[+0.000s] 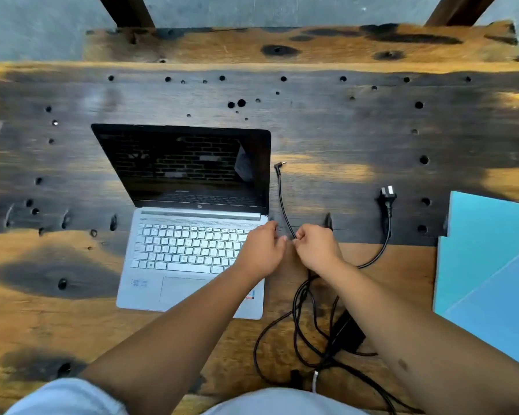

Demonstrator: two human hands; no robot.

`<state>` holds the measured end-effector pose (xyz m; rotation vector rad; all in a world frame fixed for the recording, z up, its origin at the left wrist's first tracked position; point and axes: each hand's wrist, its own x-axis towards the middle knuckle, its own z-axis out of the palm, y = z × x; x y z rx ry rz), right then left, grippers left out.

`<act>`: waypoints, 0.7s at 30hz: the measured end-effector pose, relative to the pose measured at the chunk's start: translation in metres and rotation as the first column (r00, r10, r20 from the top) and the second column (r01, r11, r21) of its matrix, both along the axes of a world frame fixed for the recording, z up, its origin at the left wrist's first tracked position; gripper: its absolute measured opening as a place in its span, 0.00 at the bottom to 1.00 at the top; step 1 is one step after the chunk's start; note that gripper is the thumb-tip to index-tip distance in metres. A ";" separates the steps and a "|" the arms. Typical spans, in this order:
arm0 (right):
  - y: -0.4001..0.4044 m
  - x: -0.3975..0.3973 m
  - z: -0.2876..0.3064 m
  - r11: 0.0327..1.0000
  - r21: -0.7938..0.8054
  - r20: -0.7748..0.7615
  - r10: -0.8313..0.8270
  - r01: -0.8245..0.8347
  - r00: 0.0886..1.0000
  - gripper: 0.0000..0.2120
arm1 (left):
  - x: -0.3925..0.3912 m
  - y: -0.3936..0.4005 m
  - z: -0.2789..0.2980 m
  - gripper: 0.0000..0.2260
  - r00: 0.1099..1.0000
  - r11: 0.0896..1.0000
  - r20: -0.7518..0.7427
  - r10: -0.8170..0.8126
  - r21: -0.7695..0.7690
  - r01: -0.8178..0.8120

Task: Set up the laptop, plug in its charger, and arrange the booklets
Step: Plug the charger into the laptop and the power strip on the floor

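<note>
The laptop [189, 223] sits open on the wooden table [57, 265], its screen dark. Just right of its keyboard, the 2 hands meet over the charger cable [283, 205]: the right hand [318, 248] pinches the thin cable, and the left hand [262, 250] is curled loosely beside it, touching the laptop's right edge. The barrel tip [280, 166] lies right of the screen, unplugged. The wall plug [387, 196] lies further right, the power brick [346, 332] nearer the person. Blue booklets [489, 274] lie far right of the laptop.
</note>
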<state>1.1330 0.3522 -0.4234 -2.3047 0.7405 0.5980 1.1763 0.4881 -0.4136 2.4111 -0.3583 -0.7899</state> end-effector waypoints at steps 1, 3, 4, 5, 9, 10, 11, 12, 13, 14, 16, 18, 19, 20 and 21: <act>0.000 -0.009 0.003 1.000 0.023 0.017 -0.010 0.010 1.000 0.05 | 0.002 -0.006 0.001 0.15 0.992 0.996 -0.094 0.084 -0.011 -0.086; 0.002 -0.030 0.010 0.997 0.080 0.042 -0.005 0.002 0.999 0.06 | 0.001 -0.016 0.007 0.13 0.881 0.927 -0.368 0.298 -0.110 -0.360; 0.004 -0.040 0.014 0.993 0.122 0.050 0.000 -0.006 0.999 0.07 | 0.000 -0.020 0.011 0.12 0.775 0.846 -0.502 0.383 -0.148 -0.513; 0.007 -0.051 0.017 0.987 0.158 0.057 0.008 -0.017 0.998 0.07 | -0.002 -0.021 0.014 0.12 0.679 0.762 -0.592 0.434 -0.161 -0.628; 0.014 -0.089 0.032 0.971 0.211 0.047 0.108 -0.116 0.993 0.07 | -0.019 -0.010 0.028 0.08 0.596 0.703 -0.693 0.406 -0.180 -0.688; 0.015 -0.095 0.035 0.966 0.223 0.039 0.127 -0.132 0.991 0.06 | -0.026 -0.006 0.032 0.07 0.608 0.722 -0.689 0.396 -0.176 -0.669; 0.015 -0.099 0.039 0.964 0.229 0.037 0.131 -0.136 0.991 0.04 | -0.032 -0.001 0.035 0.06 0.619 0.735 -0.677 0.399 -0.168 -0.657; 0.015 -0.100 0.043 0.968 0.223 0.050 0.107 -0.116 0.993 0.03 | -0.038 0.003 0.037 0.06 0.625 0.737 -0.661 0.416 -0.157 -0.658; 0.015 -0.100 0.047 0.976 0.207 0.078 0.052 -0.067 0.996 0.03 | -0.043 0.007 0.039 0.05 0.628 0.732 -0.644 0.436 -0.151 -0.664; 0.015 -0.098 0.051 0.983 0.184 0.123 -0.026 0.003 0.992 0.05 | -0.050 0.009 0.042 0.05 0.637 0.730 -0.626 0.449 -0.154 -0.666; 0.015 -0.088 0.060 0.982 0.133 0.240 -0.161 0.132 0.957 0.10 | -0.063 0.013 0.045 0.06 0.673 0.737 -0.585 0.453 -0.178 -0.652; 0.019 -0.075 0.069 0.974 0.115 0.333 -0.223 0.195 0.916 0.15 | -0.078 0.013 0.049 0.07 0.712 0.758 -0.533 0.457 -0.186 -0.626; 0.023 -0.069 0.074 0.972 0.113 0.363 -0.234 0.207 0.902 0.17 | -0.085 0.011 0.050 0.09 0.746 0.784 -0.485 0.456 -0.177 -0.595; 0.027 -0.063 0.077 0.973 0.107 0.386 -0.229 0.203 0.894 0.19 | -0.092 0.010 0.051 0.10 0.792 0.823 -0.419 0.444 -0.159 -0.546; 0.029 -0.058 0.079 0.980 0.084 0.405 -0.201 0.183 0.892 0.20 | -0.099 0.008 0.052 0.12 0.834 0.859 -0.354 0.423 -0.139 -0.494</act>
